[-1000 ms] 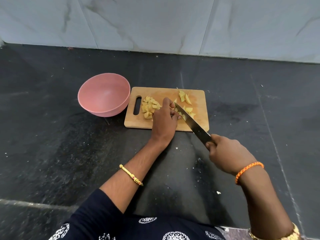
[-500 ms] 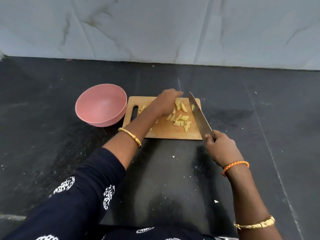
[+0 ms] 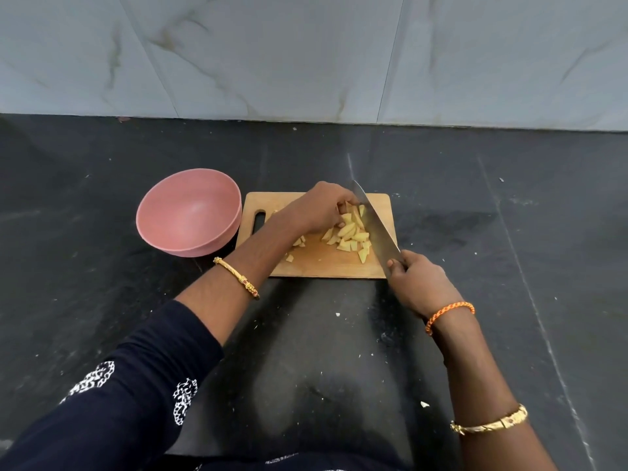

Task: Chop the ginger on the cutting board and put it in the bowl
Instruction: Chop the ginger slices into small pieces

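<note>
Mid-frame, the ginger lies mostly sliced on the cutting board. The left hand curls over the pile; the right hand grips the knife. The bowl at centre left looks empty (nothing transferred yet).

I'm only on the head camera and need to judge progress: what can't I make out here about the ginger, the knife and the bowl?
- Ginger pieces: those under the left hand and forearm are hidden, so no count.
- Knife: handle buried in the right hand; whether its edge touches the cutting board is unclear.
- Left fingertips: curled under, so whether they pinch ginger is unclear.
- Bowl: near inner wall hidden by its rim.
</note>
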A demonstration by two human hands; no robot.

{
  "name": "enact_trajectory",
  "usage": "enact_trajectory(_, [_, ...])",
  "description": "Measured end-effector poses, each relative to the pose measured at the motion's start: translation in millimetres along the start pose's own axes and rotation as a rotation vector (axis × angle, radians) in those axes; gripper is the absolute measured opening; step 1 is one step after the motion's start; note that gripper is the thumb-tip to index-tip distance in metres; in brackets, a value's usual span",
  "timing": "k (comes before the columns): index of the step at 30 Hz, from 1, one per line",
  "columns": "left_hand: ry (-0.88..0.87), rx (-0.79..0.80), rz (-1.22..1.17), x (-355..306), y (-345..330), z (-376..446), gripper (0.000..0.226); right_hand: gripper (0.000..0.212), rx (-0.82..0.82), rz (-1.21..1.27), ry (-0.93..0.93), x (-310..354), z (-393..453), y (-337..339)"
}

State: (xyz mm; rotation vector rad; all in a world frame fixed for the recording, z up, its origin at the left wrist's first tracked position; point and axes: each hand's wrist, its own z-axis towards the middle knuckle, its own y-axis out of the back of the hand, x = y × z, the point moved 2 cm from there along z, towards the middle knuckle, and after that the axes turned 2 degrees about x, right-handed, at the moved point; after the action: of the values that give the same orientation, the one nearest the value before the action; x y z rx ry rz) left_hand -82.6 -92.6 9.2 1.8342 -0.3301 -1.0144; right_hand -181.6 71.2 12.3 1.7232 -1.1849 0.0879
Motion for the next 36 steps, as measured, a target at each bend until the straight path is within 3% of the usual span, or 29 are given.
enact_trajectory(11, [-0.270, 0.034, 0.423, -5, 4, -2, 0.033, 0.028, -0.057, 0.143, -0.032, -18, -6, 14])
enact_trajectory(22, [-0.123, -0.244, 0.174, 10, -16, -19, 0.028, 0.020, -0.015, 0.073, 0.023, -12, -17, -4])
enact_trajectory(31, [-0.144, -0.307, 0.092, 4, -26, -15, 0.027, 0.023, -0.013, 0.067, 0.001, -13, -20, -3])
enact_trajectory(36, [0.001, -0.433, 0.051, 6, -29, -12, 0.026, 0.023, -0.031, 0.054, 0.001, -11, -18, -1])
